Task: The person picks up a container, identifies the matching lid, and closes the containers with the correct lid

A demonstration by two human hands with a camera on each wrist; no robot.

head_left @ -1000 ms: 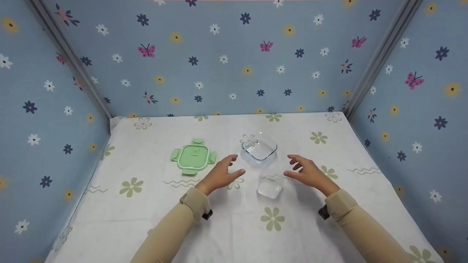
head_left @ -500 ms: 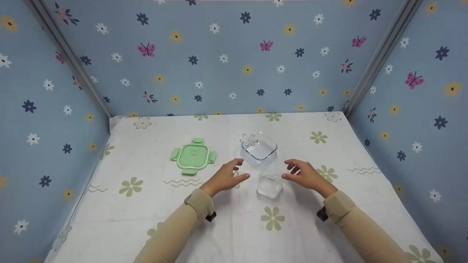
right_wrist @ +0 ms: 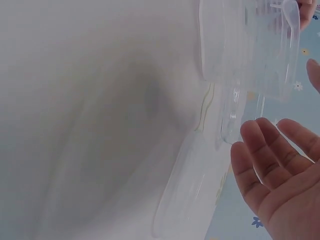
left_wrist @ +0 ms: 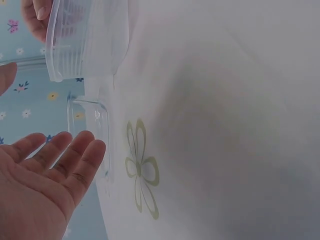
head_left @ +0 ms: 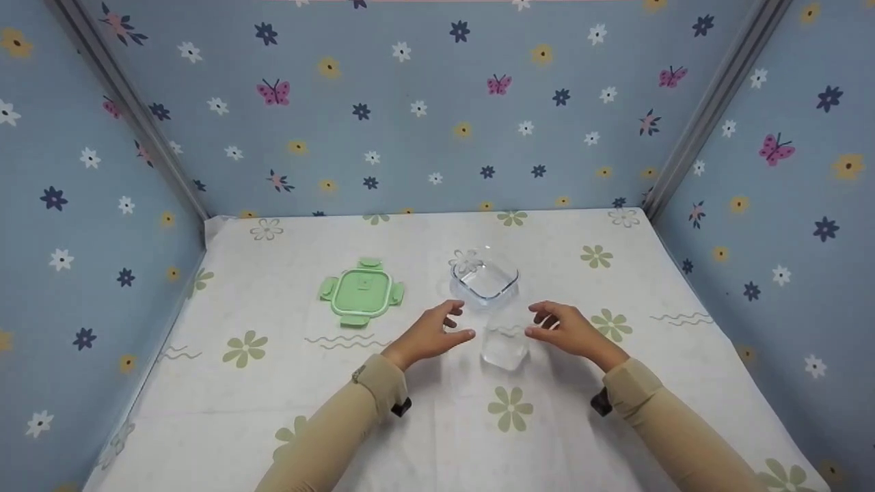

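A small translucent plastic container (head_left: 504, 348) stands on the white cloth between my two hands. My left hand (head_left: 429, 335) hovers left of it, fingers apart and slightly bent, holding nothing. On the other side my right hand (head_left: 569, 329) is nearer, its thumb tip right at the container's edge in the head view. Both wrist views show the ribbed wall of the plastic container (left_wrist: 92, 42) beyond the spread fingers. Just behind it sits a square glass container (head_left: 487, 295), open at the top.
A green lid (head_left: 362, 294) with flip-out side clips lies flat to the left. In the right wrist view a long, clear, flat piece (right_wrist: 182, 185) lies on the cloth near the right hand. Blue patterned walls (head_left: 437, 102) enclose the table's back and sides.
My left hand has moved right and slightly nearer me, toward the plastic container. The right hand has shifted a little left and down. The containers and green lid have stayed put.
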